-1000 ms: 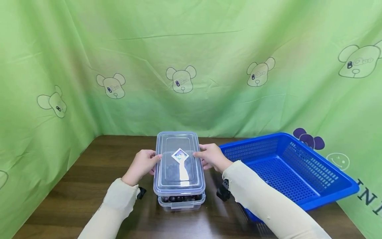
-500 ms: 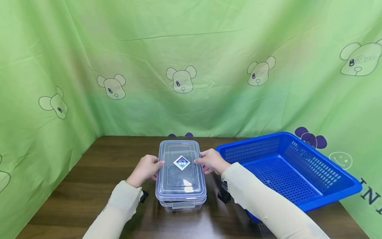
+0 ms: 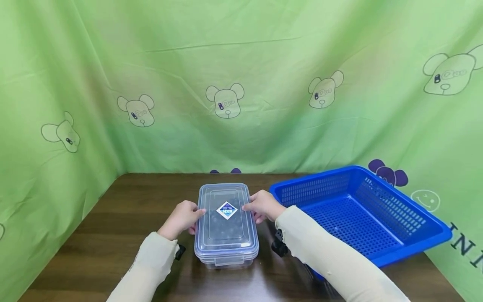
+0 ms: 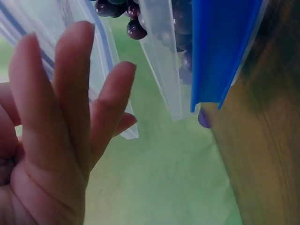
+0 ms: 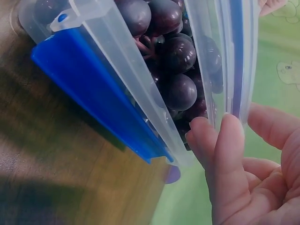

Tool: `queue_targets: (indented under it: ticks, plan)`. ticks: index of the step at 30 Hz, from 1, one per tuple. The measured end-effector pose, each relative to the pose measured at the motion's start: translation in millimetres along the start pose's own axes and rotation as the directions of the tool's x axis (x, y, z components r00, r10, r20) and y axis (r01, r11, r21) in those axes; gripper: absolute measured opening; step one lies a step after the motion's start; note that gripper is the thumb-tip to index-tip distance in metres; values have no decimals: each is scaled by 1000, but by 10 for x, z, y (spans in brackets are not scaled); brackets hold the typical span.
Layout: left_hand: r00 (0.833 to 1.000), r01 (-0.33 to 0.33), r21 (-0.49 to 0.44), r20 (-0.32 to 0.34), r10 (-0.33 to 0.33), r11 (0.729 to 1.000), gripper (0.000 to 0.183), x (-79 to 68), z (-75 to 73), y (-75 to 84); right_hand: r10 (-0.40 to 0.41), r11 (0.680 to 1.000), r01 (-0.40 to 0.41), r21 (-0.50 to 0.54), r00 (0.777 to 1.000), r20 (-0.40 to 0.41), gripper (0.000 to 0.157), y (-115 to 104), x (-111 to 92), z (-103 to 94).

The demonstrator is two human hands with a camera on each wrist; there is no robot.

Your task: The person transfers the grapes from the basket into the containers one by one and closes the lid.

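Observation:
A clear plastic lid (image 3: 226, 230) with a diamond-shaped sticker lies over a clear food container (image 3: 229, 263). My left hand (image 3: 182, 219) holds its left edge, thumb on top. The right edge is pinched by my right hand (image 3: 263, 205), thumb on top and fingers beneath. Dark purple grapes (image 5: 180, 91) fill the container and show through a gap under the lid in the right wrist view. Some grapes (image 4: 136, 29) also appear in the left wrist view. Blue side clips (image 4: 220, 51) hang down along the container's walls, unfastened; the right wrist view shows another blue clip (image 5: 93, 93).
To the right, a blue perforated plastic basket (image 3: 351, 222) stands on the brown wooden table (image 3: 143, 201), partly behind my right sleeve (image 3: 328, 256). A green cloth with printed bear heads (image 3: 226, 138) hangs behind and beside the table.
Both hands have lowered the lid and drawn it towards me. Its front edge has come down onto the container's front, and the grapes seen there earlier are hidden in the head view.

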State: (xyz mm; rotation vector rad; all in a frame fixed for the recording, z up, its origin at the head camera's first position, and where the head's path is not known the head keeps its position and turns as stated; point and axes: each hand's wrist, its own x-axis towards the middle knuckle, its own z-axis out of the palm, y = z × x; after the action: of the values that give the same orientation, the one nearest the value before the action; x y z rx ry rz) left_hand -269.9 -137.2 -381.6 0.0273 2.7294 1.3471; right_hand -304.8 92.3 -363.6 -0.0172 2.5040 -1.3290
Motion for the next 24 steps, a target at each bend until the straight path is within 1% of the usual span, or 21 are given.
queue_targets:
  ticks: [3,5,10,13,15,18,21,24]
  plan:
    - [1000,3,5,17,-3,1000,30,-12,16,5,19,1000,-19,5,1000,-3,36,17,-17,5]
    - [1000,2,21,20,-2,1000,31,-19,24,1,28,1000,-28,9,1000,5,31,28,-22,9]
    - [1000,-6,50,18,5,999,32,-15,27,5,16,1000,-16,1,1000,14,15,24,-29,9]
    - [999,-12,47,31,11,999,32,-15,23,6,14,1000,-14,-17,1000,7,10,20,-36,15]
    - [999,-12,46,40,10,999,32,-18,24,8,11,999,-11,-43,1000,6,8,25,-39,16]
    - [999,-13,58,44,10,998,32,-23,20,11,-12,997,13,-81,1000,16,10,30,-36,19]
    - [999,-15,79,50,11,997,32,-31,5,23,-29,995,31,-92,999,20,12,30,-28,20]
    - [998,-19,117,59,12,993,32,-34,-14,33,-37,995,39,-92,999,28,11,24,-19,19]
